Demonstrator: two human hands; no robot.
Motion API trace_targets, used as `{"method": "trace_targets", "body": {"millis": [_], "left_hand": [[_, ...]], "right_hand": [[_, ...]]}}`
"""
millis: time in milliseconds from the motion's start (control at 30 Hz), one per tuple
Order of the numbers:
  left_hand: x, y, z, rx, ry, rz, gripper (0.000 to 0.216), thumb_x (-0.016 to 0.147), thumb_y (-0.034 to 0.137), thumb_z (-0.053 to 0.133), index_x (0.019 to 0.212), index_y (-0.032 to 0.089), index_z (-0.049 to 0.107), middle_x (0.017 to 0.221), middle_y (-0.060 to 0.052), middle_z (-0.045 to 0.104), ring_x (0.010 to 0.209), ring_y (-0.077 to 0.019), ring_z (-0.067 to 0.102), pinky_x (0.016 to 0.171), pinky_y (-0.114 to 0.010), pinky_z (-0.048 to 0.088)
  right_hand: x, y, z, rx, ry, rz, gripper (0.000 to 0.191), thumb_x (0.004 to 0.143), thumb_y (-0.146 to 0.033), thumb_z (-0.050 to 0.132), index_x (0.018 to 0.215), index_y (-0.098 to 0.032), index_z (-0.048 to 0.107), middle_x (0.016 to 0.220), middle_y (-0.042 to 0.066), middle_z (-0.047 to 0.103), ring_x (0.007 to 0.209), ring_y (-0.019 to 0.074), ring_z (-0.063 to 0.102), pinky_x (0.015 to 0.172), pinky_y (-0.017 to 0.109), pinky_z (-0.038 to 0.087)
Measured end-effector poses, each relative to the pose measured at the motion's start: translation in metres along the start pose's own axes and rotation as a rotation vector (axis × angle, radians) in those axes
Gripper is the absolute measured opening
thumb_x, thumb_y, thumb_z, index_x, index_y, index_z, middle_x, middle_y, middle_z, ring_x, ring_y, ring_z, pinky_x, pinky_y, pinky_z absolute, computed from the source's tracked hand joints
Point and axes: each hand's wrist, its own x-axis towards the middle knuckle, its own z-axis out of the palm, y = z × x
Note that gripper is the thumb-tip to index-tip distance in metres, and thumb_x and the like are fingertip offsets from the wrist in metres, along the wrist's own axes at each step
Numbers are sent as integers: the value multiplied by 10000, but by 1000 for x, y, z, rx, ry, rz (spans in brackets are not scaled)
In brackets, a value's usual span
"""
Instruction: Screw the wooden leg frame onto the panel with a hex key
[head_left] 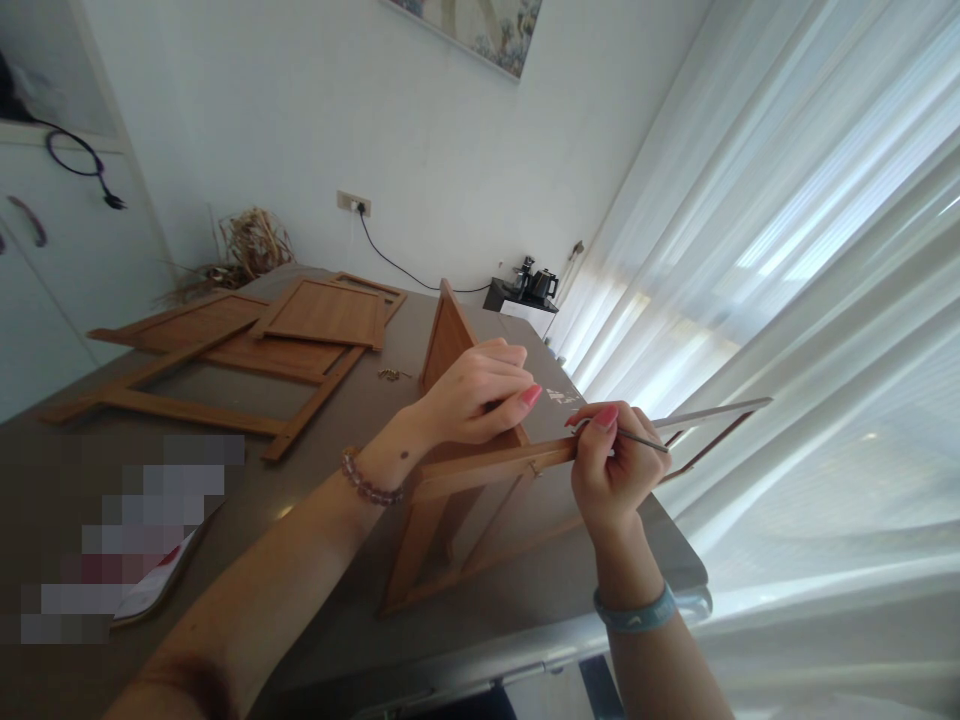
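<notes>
My left hand [480,395] is closed, its fingers curled and the thumb stretched along them, in front of an upright wooden panel [450,335]. What its fingers hold, if anything, is hidden. My right hand [619,465] is closed round a thin metal rod that looks like a hex key [645,440]. It sits at the right end of a wooden rail [495,465], which joins the panel in a standing frame on the table. A small metal fitting [535,468] shows on the rail's near side, left of my right hand.
Several flat wooden panels and frames [319,310] lie at the table's left. Small brass-coloured hardware [390,374] and pale small parts [559,396] lie on the grey table [337,420]. A booklet [150,590] is near left. A white curtain [825,300] hangs close on the right.
</notes>
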Motion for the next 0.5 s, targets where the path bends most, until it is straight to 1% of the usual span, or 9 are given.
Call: {"method": "trace_targets", "body": {"millis": [133, 233, 500], "left_hand": [[1, 0, 0, 16, 0, 0, 377, 977, 209, 301, 601, 206, 273, 504, 25, 359, 574, -139, 337, 601, -328, 302], [1, -1, 1, 21, 5, -2, 378, 979, 207, 298, 602, 206, 272, 507, 24, 363, 577, -139, 332, 603, -330, 304], [-1, -1, 0, -1, -7, -4, 373, 983, 204, 308, 612, 207, 271, 516, 25, 356, 587, -141, 323, 607, -340, 300]], "right_hand": [[-5, 2, 4, 9, 77, -13, 267, 912, -128, 496, 672, -209, 582, 584, -30, 602, 554, 98, 521, 583, 251, 400], [-8, 3, 7, 11, 131, -41, 276, 913, -135, 494, 661, -219, 568, 570, -31, 603, 534, 103, 517, 574, 265, 405], [-9, 4, 11, 10, 161, -77, 276, 917, -141, 484, 663, -222, 555, 546, -33, 597, 515, 100, 477, 568, 267, 398]]}}
